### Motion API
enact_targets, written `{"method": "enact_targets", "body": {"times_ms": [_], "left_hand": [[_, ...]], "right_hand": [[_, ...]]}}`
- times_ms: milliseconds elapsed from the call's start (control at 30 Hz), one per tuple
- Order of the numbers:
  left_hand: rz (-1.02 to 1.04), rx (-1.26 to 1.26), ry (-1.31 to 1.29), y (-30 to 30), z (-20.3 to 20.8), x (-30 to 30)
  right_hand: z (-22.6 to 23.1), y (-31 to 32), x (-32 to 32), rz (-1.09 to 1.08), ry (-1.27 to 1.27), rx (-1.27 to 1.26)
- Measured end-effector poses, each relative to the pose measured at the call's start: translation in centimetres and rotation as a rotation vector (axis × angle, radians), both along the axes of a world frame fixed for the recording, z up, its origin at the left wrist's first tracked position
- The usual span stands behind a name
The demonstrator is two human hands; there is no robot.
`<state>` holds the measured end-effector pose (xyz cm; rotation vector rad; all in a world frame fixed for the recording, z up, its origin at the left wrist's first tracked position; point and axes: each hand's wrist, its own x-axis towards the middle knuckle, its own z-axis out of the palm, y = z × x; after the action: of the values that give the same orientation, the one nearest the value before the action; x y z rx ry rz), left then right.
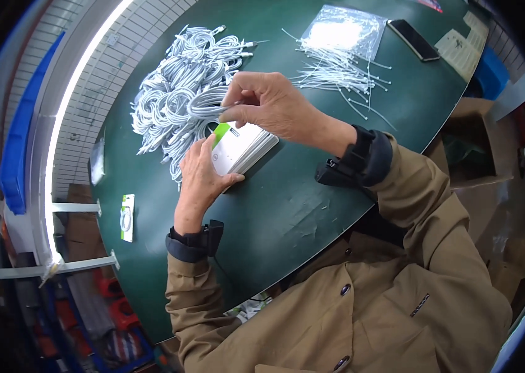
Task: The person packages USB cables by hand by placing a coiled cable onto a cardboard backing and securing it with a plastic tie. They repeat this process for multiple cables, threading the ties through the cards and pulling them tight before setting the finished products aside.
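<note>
My left hand (199, 176) grips the near left side of a stack of white cards (245, 147) with a green band, its thumb along the near edge and its fingers at the far left. Just above the stack, my right hand (275, 105) pinches a coiled white cable (208, 103) between thumb and fingers. That coil lies against a large pile of similar coiled white cables (178, 74), so where it ends is hard to make out. The right fingers partly cover the far end of the cards.
White cable ties (343, 71) lie loose beside a clear plastic bag (352, 28) at the back. A phone (413, 39) rests to their right. One carded cable (127, 217) lies at the left of the green table (287, 217). An opened cardboard box (470, 140) stands beyond the right edge.
</note>
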<state>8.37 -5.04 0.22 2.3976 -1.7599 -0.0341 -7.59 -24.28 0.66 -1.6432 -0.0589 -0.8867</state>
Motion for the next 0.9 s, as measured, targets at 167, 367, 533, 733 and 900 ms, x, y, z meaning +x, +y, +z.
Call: {"method": "enact_targets", "body": {"times_ms": [167,367,533,733,900], "left_hand": [[0.05,-0.023,0.11,0.0,0.5,0.0],[0.091,-0.051,0.322,0.3,1.7,0.0],[-0.021,-0.149,0.258,1.2,1.4,0.9],[-0.006,-0.441,-0.281,2.0,2.9,-3.2],[-0.012,-0.267,-0.138,5.1,3.5,-8.6]], "right_hand": [[-3.1,-0.9,1.2,0.051,0.012,0.123],[-3.5,-2.5,1.0,0.099,-0.032,0.217],[-2.4,-2.3,0.4,0.125,-0.077,0.246],[-1.0,-1.9,-0.7,0.058,-0.026,0.193],[0.3,0.3,-1.9,-0.037,-0.002,-0.165]]}}
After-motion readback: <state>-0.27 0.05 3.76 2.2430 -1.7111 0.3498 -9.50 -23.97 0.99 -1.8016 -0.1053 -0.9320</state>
